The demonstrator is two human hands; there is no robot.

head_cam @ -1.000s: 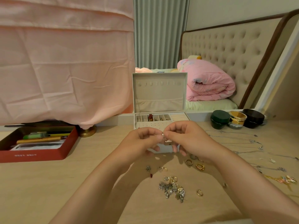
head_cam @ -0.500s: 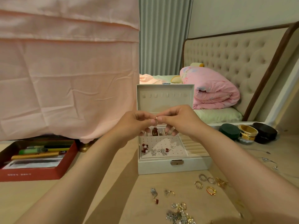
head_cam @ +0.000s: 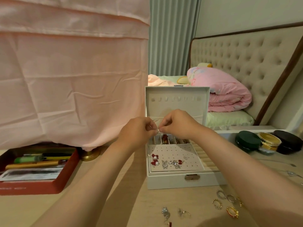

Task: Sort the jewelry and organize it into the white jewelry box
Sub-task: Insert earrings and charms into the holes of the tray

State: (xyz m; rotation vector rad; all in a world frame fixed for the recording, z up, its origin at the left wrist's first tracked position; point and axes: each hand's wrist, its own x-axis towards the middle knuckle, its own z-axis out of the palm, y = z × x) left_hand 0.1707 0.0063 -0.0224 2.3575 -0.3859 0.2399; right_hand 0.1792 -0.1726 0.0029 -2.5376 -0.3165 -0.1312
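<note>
A tiny pale piece of jewelry (head_cam: 157, 130), too small to identify but probably a stud earring, is held in the air above the back row of compartments (head_cam: 165, 139) of the white jewelry box (head_cam: 172, 181). The left hand (head_cam: 138, 132) and right hand (head_cam: 179, 124) both pinch it with thumb and forefinger, their fingertips meeting, as if separating a backing from a post. The step in hand appears to be readying an earring for the box. Its perforated panel (head_cam: 188, 153) already holds red-and-pearl earrings (head_cam: 155, 159) and a few silver pieces (head_cam: 173, 163) along its near edge. Next, the post would need to be lowered and lined up with a free hole, a fine, steady push. Loose rings (head_cam: 229, 203) wait on the counter (head_cam: 131, 202) just in front of the box, so plenty is left to sort.
</note>
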